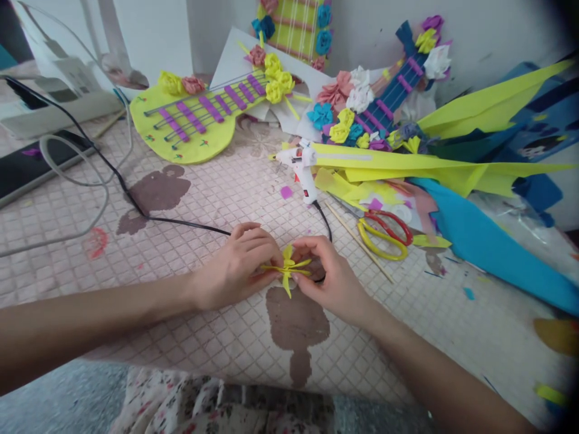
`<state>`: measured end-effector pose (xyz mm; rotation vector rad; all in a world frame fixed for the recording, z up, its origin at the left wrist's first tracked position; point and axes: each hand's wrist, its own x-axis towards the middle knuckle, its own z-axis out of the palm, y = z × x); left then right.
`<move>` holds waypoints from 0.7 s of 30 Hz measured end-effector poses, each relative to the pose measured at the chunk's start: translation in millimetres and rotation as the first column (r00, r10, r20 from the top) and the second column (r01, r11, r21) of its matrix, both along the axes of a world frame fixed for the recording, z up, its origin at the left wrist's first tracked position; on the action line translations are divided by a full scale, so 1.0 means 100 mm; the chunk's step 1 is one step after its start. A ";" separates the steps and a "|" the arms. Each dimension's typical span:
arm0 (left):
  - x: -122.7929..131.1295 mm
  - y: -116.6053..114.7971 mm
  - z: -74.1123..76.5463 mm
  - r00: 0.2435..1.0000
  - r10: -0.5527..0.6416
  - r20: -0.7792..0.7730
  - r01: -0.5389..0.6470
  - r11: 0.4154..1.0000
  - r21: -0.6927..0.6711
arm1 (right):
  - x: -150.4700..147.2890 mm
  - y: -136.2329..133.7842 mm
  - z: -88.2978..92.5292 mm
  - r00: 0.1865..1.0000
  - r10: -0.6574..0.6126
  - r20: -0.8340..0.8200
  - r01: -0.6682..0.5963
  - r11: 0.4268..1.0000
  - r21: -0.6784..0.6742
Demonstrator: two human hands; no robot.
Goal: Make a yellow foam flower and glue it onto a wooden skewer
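Between my two hands, just above the quilted cloth, is a small yellow paper flower (287,269) with narrow pointed petals spread out. My left hand (246,262) pinches its left side, the fingertips close to the centre. From the right, my right hand (332,274) has thumb and fingers curled at the flower's right petals. Beyond the hands, a white hot glue gun (304,172) lies with its nozzle to the left and its black cord running down behind my right hand.
Scissors (384,235) with red and yellow handles and a thin wooden stick (362,244) lie to the right. Yellow crepe paper (407,163) and a blue sheet (493,241) spread beyond. A yellow paper guitar (190,129) and a blue one (393,90) stand behind. A black cable (190,223) crosses the left.
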<state>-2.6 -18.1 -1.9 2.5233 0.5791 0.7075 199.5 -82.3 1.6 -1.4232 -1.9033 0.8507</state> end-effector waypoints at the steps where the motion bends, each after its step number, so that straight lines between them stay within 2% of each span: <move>1: 0.00 0.00 0.00 1.000 0.003 -0.003 -0.003 1.000 -0.012 | 0.00 0.00 0.00 1.000 -0.003 0.004 0.003 1.000 -0.002; 8: 0.01 -0.03 0.01 0.999 0.034 -0.028 -0.037 0.995 -0.098 | -0.01 0.01 0.00 0.999 -0.021 0.025 0.021 1.000 0.011; 15: 0.04 -0.05 -0.03 0.995 0.093 -0.029 -0.096 0.990 -0.101 | -0.02 0.01 0.00 0.999 -0.022 0.030 0.021 1.000 0.019; 21: 0.05 -0.06 0.00 0.993 0.110 -0.037 -0.114 0.985 -0.128 | -0.03 0.01 0.00 0.999 -0.025 0.043 0.024 1.000 0.017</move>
